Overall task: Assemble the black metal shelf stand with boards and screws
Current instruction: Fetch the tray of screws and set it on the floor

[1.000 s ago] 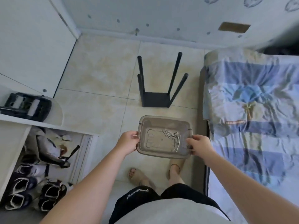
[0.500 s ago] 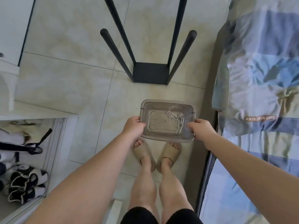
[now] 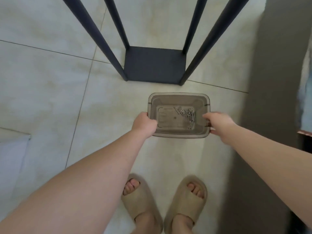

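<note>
Now screw tray (image 3: 170,103) gripped betw. L hand (image 3: 144,123), R hand (image 3: 219,122).

Translucent smoky plastic tray (image 3: 179,98), shiny metal screws (image 3: 190,118), matt black metal stand (image 3: 154,65), glossy tile floor (image 3: 50,81).

The black metal stand (image 3: 96,39) sits on the floor. Four slim dark legs rise from the corners of its flat rectangular black board (image 3: 154,65) and splay outward towards the camera. Just in front of the stand, apart from it, is a translucent grey-brown plastic tub (image 3: 179,98), level and open-topped. The left hand (image 3: 145,124) and right hand (image 3: 219,124) each take a grip on one short end. A small heap of silver screws (image 3: 190,117) lies in the tub's right half, long ones mostly side by side.
</note>
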Action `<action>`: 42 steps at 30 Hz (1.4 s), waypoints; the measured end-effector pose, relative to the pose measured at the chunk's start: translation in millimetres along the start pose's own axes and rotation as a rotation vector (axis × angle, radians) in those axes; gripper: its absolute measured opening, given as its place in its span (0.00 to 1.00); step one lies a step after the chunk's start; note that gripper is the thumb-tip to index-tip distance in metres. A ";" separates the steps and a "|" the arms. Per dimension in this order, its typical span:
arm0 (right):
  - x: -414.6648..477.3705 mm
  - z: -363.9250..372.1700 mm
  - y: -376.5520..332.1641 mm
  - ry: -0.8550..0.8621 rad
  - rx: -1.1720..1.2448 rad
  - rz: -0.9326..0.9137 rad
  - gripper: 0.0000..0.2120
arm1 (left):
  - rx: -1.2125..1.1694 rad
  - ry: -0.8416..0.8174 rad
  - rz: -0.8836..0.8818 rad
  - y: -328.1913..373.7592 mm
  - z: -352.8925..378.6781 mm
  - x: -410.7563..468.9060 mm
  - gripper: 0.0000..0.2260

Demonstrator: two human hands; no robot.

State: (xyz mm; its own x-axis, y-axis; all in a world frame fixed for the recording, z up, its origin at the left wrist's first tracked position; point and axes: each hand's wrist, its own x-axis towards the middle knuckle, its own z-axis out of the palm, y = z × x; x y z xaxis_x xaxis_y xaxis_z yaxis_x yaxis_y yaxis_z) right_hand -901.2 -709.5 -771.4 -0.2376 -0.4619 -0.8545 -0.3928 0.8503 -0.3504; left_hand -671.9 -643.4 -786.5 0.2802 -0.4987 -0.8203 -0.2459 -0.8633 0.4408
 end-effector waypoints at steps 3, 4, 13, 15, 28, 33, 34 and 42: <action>32.0 2.6 -2.9 0.022 0.008 -0.038 0.09 | -0.009 0.006 0.031 2.2 11.2 29.4 0.10; 37.6 2.2 -3.2 0.031 0.009 -0.039 0.09 | -0.015 0.009 0.034 3.5 13.8 34.0 0.10; -10.3 -16.5 -8.9 0.008 -0.179 -0.073 0.30 | 0.035 -0.027 0.011 3.2 7.0 -22.4 0.21; -44.6 -24.4 -13.9 -0.025 -0.293 -0.156 0.28 | 0.103 -0.041 0.033 7.2 -4.3 -60.1 0.27; -370.7 -117.4 -68.2 -0.178 -0.964 -0.638 0.32 | 0.403 0.163 0.168 75.5 -121.4 -400.0 0.29; -487.7 -143.6 -74.4 -0.171 -1.201 -0.945 0.35 | 0.537 0.318 0.247 72.6 -163.9 -517.3 0.30; -508.5 -144.0 -77.0 -0.168 -1.221 -1.003 0.35 | 0.545 0.346 0.263 68.5 -172.9 -535.4 0.30; -654.2 -87.3 -100.2 -0.229 -1.332 -1.336 0.35 | 0.496 0.607 0.261 7.1 -265.1 -636.7 0.32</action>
State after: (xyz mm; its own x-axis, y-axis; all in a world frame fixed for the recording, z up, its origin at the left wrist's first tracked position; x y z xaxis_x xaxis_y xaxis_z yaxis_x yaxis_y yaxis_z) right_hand -783.9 -514.5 -143.9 0.8203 -0.4283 -0.3792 -0.5549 -0.7566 -0.3460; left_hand -606.1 -352.7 -164.4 0.5749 -0.7567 -0.3113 -0.7139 -0.6497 0.2611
